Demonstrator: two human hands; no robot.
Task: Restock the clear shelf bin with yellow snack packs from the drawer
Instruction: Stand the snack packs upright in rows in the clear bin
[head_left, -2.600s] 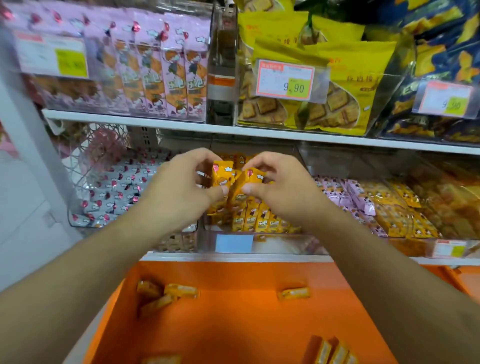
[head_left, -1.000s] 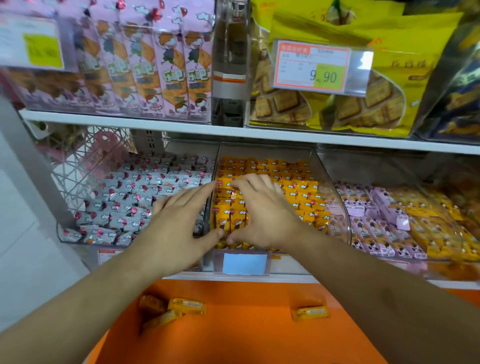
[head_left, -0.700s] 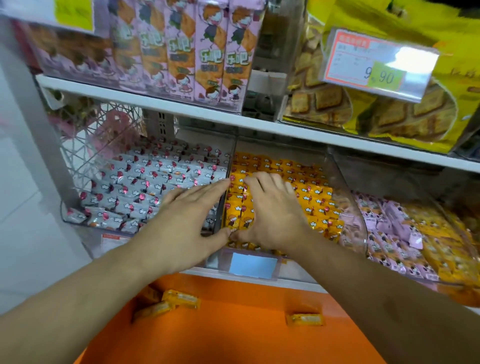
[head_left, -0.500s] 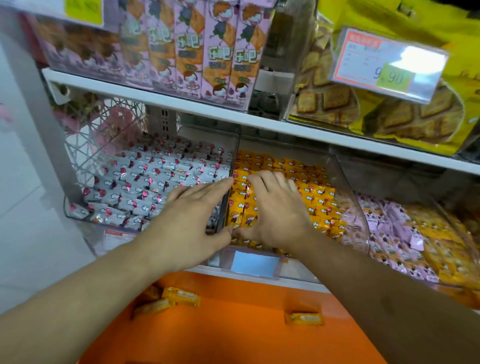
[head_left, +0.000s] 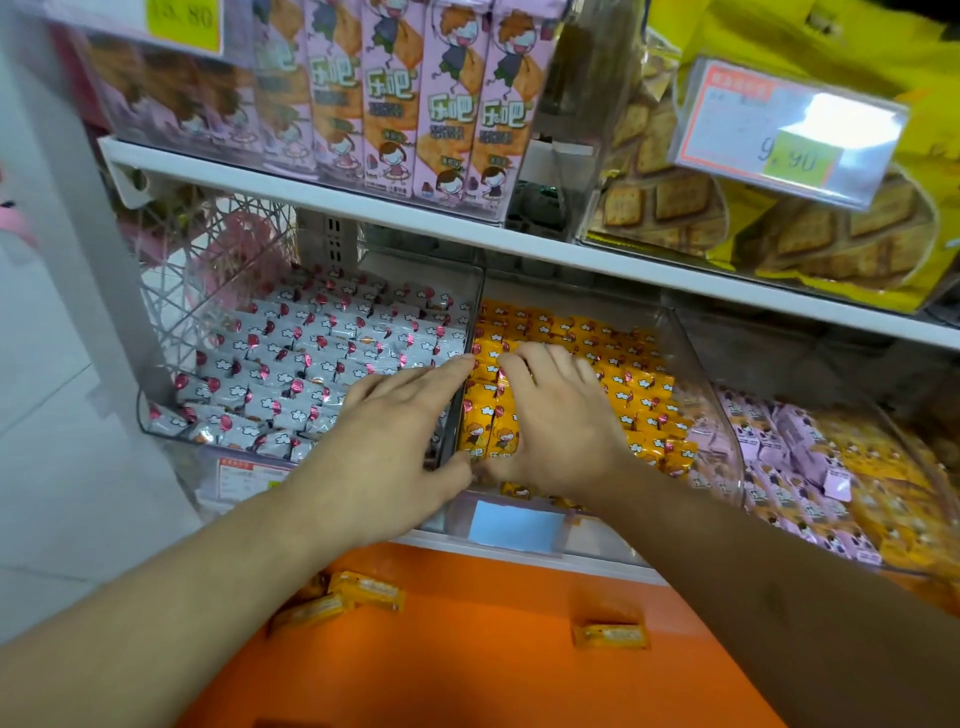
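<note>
orange drawer (head_left: 493, 670), bottom of frame: a few yellow snack packs (head_left: 610, 635) | left hand (head_left: 395, 431) flat, fingers straight, holding nothing | right hand (head_left: 558, 421) flat, pressing packs in clear bin (head_left: 691, 364), middle

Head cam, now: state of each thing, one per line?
Clear shelf bin: nearly full, yellow packs in rows.
Left hand: flat, fingers straight, over the divider.
Right hand: flat on the yellow snack packs, pressing.
Orange drawer: open.
Loose yellow packs: lying in the drawer.
Silver pack bin: full.
</note>
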